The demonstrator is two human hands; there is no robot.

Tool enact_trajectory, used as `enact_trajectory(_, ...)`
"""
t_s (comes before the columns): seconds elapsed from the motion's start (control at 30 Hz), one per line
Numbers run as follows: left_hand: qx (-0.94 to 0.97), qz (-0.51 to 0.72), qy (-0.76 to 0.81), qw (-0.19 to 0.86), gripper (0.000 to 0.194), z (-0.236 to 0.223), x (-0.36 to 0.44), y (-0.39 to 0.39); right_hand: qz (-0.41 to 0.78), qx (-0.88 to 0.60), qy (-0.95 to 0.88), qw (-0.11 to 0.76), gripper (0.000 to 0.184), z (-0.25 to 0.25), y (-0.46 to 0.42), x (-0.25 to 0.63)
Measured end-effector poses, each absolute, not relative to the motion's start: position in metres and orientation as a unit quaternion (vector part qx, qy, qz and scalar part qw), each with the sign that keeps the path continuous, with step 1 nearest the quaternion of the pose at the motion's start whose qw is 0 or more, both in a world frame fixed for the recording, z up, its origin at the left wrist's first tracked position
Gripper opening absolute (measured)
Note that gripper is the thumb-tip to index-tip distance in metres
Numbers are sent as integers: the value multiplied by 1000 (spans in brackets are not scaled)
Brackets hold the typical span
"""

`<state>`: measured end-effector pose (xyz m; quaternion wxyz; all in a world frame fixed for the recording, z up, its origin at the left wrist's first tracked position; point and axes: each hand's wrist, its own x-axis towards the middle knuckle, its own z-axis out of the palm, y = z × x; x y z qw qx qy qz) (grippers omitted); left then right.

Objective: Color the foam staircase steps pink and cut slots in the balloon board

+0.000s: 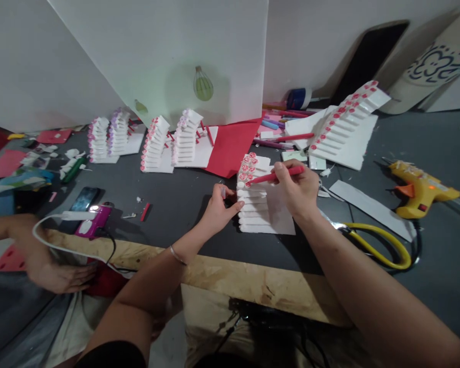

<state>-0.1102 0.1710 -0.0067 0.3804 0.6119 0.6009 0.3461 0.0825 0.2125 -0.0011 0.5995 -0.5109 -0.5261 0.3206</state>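
Far left of the swab card [279, 204]: purple power bank [87, 224] with white cable, light on. Nearer on that side, red pen cap [145, 211]. Beyond it, leftward, a set of similar swab bundles [155, 145], heads dotted pink, red or purple. Red paper [235, 145] just behind the card, to its left.

Left hand [219, 208] at the card's left edge, fingers bent, thumb against the swab heads; can't tell if they pinch. Card lies flat on the counter [184, 214], swabs crosswise, heads left, their row running away from the person; far heads red-marked, near ones white. Right hand [299, 186] has its fingers closed around a red marker [278, 175], long axis roughly along the swabs, tip pointing left at a head mid-row; contact too small to confirm. Left hand is nearer the white heads.

Right of the card: yellow-handled scissors [383, 244], then yellow glue gun [423, 190], orange glow on it. Tumbler [439, 61] behind, blue flower print. No readable brands or writing.
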Motion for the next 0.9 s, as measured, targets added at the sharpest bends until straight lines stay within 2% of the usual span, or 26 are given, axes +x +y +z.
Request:
enact_trajectory(0.67,614,346,600,379,40,-11,-111,171,284,-520,-531,606,39,-4,212,85)
enact_trajectory(0.9,617,349,591,385,41,-11,-111,170,249,-515,-604,554,33,-3,204,78)
